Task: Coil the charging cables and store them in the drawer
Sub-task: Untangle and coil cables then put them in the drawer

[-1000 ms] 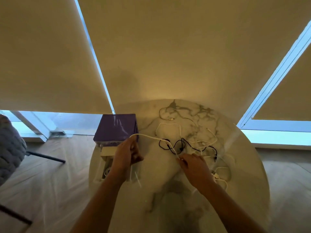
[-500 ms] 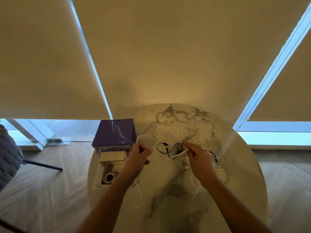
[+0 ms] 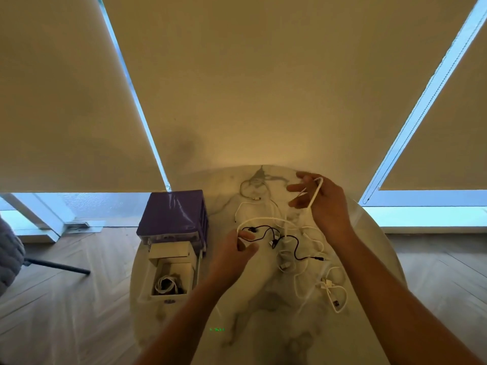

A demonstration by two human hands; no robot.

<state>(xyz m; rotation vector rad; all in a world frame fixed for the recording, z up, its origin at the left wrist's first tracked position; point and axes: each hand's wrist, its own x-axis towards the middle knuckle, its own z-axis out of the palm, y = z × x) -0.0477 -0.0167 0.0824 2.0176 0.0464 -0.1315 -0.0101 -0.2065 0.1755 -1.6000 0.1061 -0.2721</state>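
Right hand now farther up-table, white cable stretched longer.

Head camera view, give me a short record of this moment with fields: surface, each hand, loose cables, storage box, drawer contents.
surface: round marble table
left hand: closed on one end of a white cable, low over the table
right hand: raised, gripping the same white cable higher up
loose cables: black cable and several white ones tangled on the table
storage box: purple drawer unit, table's left side
drawer: pulled open, one coiled white cable inside
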